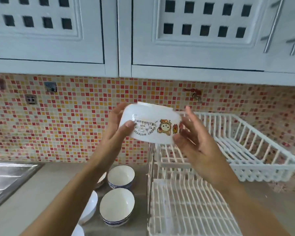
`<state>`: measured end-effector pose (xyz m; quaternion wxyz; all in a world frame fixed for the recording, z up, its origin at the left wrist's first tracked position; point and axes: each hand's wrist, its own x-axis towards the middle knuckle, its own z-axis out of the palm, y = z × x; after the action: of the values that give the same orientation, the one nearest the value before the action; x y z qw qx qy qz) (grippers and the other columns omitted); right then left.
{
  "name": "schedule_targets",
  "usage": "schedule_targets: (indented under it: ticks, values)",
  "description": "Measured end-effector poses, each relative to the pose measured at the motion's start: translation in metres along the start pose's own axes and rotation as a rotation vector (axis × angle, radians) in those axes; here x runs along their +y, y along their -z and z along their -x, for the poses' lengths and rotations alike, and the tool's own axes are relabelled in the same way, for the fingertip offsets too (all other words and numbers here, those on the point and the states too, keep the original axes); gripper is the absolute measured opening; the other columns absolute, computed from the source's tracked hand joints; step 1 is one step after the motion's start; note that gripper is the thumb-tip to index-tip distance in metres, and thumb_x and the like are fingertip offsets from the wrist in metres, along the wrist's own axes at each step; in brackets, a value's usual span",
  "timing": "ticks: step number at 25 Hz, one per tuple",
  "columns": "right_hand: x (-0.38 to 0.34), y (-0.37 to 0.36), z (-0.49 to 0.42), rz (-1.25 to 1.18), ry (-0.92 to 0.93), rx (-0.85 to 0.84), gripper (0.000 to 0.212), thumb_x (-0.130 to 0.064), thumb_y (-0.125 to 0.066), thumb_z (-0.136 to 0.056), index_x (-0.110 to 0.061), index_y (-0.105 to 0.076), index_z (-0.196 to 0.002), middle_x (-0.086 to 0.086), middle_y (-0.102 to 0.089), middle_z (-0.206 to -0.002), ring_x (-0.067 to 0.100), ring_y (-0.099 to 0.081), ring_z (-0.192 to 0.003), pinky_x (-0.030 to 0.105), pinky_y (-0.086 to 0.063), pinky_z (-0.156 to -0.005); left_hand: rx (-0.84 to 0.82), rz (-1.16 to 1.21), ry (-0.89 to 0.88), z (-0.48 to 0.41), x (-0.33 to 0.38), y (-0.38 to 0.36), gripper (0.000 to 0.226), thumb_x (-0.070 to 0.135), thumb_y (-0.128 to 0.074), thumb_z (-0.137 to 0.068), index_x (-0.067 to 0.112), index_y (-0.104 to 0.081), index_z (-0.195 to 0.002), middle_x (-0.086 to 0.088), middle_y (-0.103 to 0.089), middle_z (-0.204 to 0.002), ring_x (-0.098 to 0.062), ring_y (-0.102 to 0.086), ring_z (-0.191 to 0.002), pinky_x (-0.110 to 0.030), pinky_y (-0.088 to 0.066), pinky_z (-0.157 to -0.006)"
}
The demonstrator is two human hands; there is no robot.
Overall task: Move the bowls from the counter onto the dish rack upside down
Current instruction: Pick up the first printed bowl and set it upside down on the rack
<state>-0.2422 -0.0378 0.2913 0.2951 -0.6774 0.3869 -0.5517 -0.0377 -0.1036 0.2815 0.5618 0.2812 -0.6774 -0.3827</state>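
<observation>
Two bare hands hold one white bowl (150,124) in the air, in front of a mosaic tile wall (66,120) and above the left end of a white dish rack (191,206). The bowl is upside down: its foot ring points up and tilts slightly away, its rim faces down, and the cartoon print and lettering on its side read inverted. The left hand (117,132) presses the bowl's left side with the thumb across the print; the right hand (192,142) cups the right side with fingers spread, so both hands grip it between them. Below, on the counter (41,193), two blue-patterned bowls (117,204) stand upright with white insides showing, one behind the other. At least three more bowls sit left of them, partly hidden behind the left forearm, so their exact count is unclear. A white basket (266,160) sits at the rack's far right. A steel sink (8,176) lies at the left edge. Pale blue cabinets (194,48) hang overhead.
</observation>
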Motion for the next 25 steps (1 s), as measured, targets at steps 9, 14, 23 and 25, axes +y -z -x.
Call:
schedule_targets:
  ticks: [9,14,23,25]
  values:
    - [0.067,0.132,-0.092,0.501,-0.113,-0.173,0.101,-0.036,-0.075,-0.070,-0.028,-0.013,-0.150,-0.004,-0.026,-0.155,0.011,-0.037,-0.133,0.032,-0.032,-0.112,-0.441,-0.664,0.136,-0.117,-0.028,-0.082,0.120,0.040,-0.081,-0.066,0.026,0.003,-0.150,-0.005,-0.027,-0.154,-0.019,-0.051,-0.117,-0.020,-0.045,-0.094]
    - [0.128,0.144,-0.123,0.644,-0.288,-0.442,0.106,-0.028,-0.081,-0.070,-0.022,-0.012,-0.151,0.001,-0.035,-0.150,0.022,-0.040,-0.135,0.036,-0.038,-0.110,-0.622,-0.997,0.318,-0.150,-0.072,-0.105,0.128,0.050,-0.085,-0.057,0.021,-0.002,-0.151,-0.003,-0.030,-0.154,-0.026,-0.037,-0.136,-0.036,-0.032,-0.114]
    - [0.153,0.131,-0.134,0.811,-0.267,-0.550,0.093,-0.041,-0.082,-0.066,-0.028,-0.032,-0.142,0.002,-0.045,-0.138,0.021,-0.046,-0.117,0.037,-0.041,-0.102,-0.707,-1.338,0.439,-0.155,-0.077,-0.125,0.126,0.045,-0.083,-0.063,0.011,0.001,-0.151,-0.011,-0.029,-0.153,-0.031,-0.038,-0.135,-0.038,-0.036,-0.109]
    - [0.148,0.133,-0.132,0.872,-0.287,-0.575,0.096,-0.042,-0.079,-0.070,-0.024,-0.023,-0.146,0.004,-0.035,-0.148,0.023,-0.040,-0.127,0.036,-0.036,-0.107,-0.727,-1.330,0.440,-0.152,-0.077,-0.125,0.132,0.046,-0.082,-0.064,0.013,0.013,-0.150,-0.010,-0.015,-0.160,-0.031,-0.030,-0.141,-0.041,-0.032,-0.114]
